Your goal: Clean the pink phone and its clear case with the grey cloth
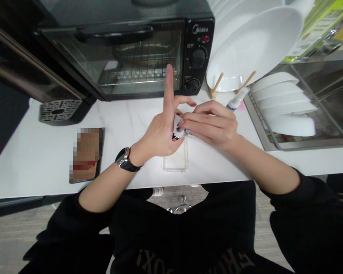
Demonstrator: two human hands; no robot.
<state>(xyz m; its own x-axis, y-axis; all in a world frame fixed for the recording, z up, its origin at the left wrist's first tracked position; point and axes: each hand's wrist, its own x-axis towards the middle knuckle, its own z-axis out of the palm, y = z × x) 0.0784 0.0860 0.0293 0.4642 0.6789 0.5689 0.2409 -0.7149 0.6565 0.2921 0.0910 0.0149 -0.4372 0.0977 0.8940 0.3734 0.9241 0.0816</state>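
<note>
My left hand (162, 129), with a black-strapped watch at its wrist, is partly closed around a small white piece with dark marks (178, 128). Its index finger points straight up, away from the piece. From the other side, the fingers of my right hand (213, 123) pinch the same piece. Fingers cover much of it, so its kind does not show. Beneath both hands a clear phone case (175, 163) lies flat on the white counter (217, 161), its upper part hidden by the hands.
A black toaster oven (114, 57) stands behind my hands. On the left lie a phone (87, 156) and a drip tray (60, 110). To the right are a white spray bottle (236, 101), large white plates (257, 49) in a wooden rack, and white bowls (291, 123) in a metal basket.
</note>
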